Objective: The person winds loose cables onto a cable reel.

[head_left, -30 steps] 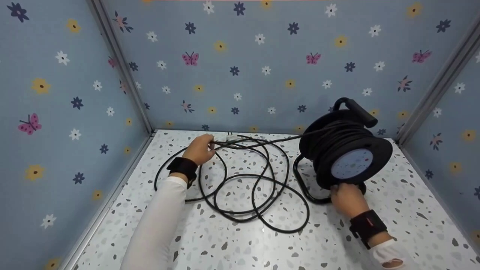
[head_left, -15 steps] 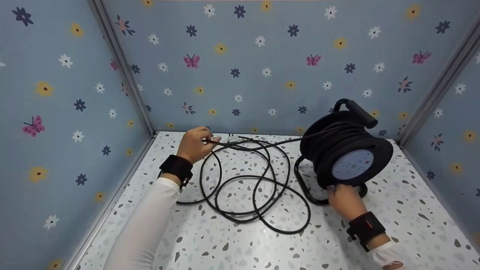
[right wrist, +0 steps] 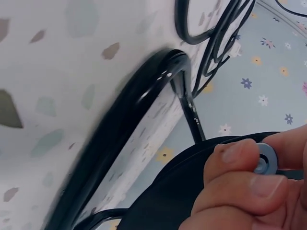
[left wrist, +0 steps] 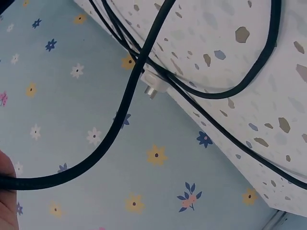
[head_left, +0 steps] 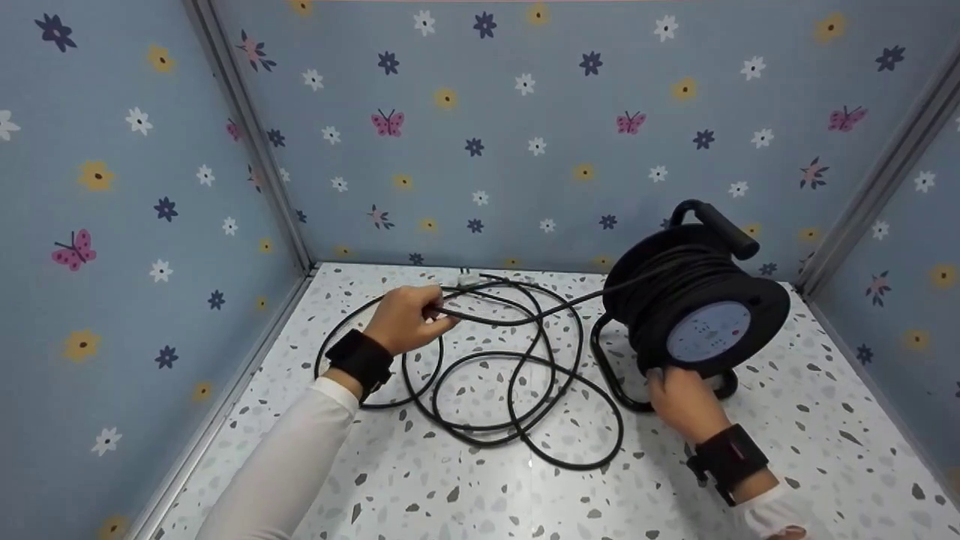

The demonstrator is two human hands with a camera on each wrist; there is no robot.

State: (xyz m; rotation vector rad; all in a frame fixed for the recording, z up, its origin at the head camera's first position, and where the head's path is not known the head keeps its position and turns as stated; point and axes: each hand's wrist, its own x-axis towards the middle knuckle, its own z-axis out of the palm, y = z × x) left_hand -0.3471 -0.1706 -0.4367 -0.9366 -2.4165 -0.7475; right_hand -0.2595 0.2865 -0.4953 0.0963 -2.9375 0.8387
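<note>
A black cable reel (head_left: pixel 765 304) with a pale socket disc (head_left: pixel 709 331) stands at the right in the head view. My right hand (head_left: pixel 684 405) is at its lower rim; in the right wrist view its thumb and fingers pinch a small grey-blue knob (right wrist: pixel 269 159). My left hand (head_left: pixel 405 319) grips the black cable (head_left: pixel 491 322), which runs raised from the reel's wound turns. Past that hand, the cable lies in loose loops (head_left: pixel 480 442). A white two-pin plug (left wrist: pixel 156 82) sits among the cable at the table's back edge.
The speckled white table (head_left: pixel 450 510) is enclosed by blue flowered panels (head_left: pixel 525 112) at the back and sides. The reel's tubular black stand (head_left: pixel 611 382) rests on the table, and its carrying handle (head_left: pixel 726 229) juts up behind.
My left hand went left with the cable, then came back right and lower; the cable now sags more. My right hand shifted slightly left with the knob, and the reel's disc turned a little.
</note>
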